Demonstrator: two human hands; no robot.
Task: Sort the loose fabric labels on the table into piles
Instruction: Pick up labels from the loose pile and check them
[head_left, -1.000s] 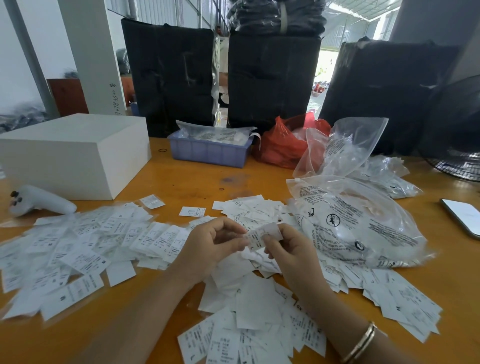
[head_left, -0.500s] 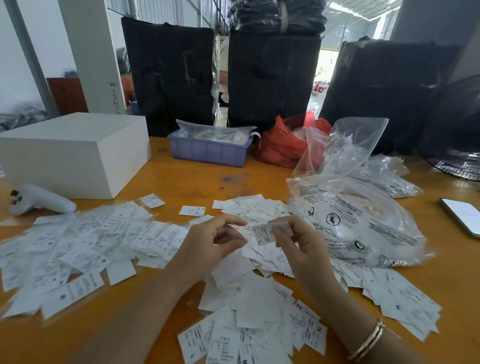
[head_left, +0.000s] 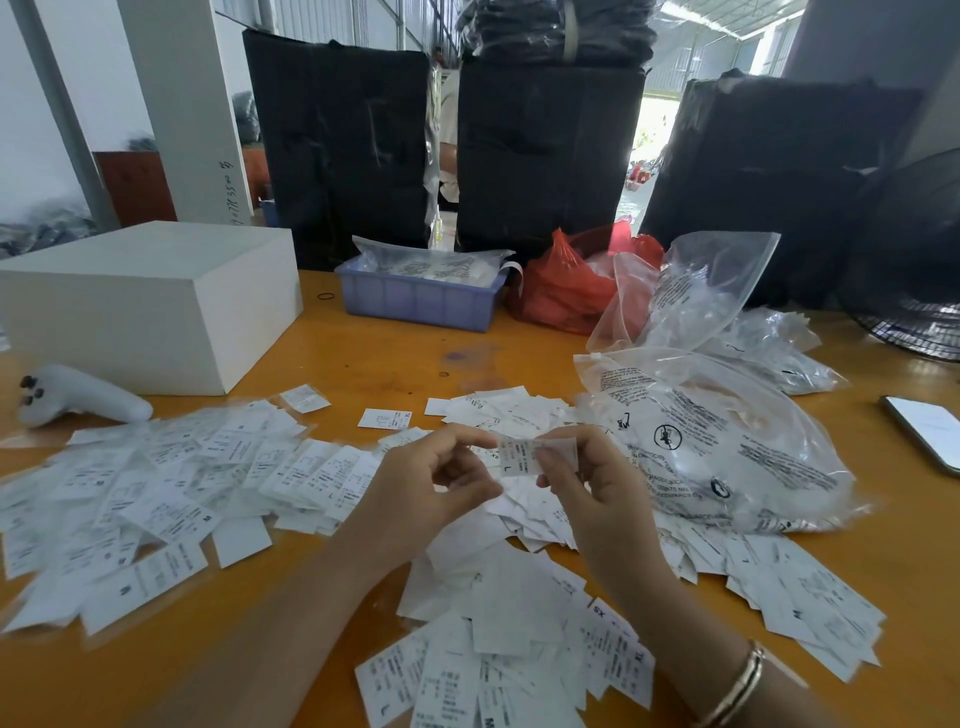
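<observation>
Fabric labels lay in loose piles across the orange table, with one label held above the centre. The right hand pinched this label between thumb and fingertips; a printed "L" was legible on it. The left hand hovered just beside it at 9 o'clock, fingers loosely curled, holding nothing. Labels at 6 o'clock read "XS" and "XL". A printed clear bag lay at 3 o'clock.
</observation>
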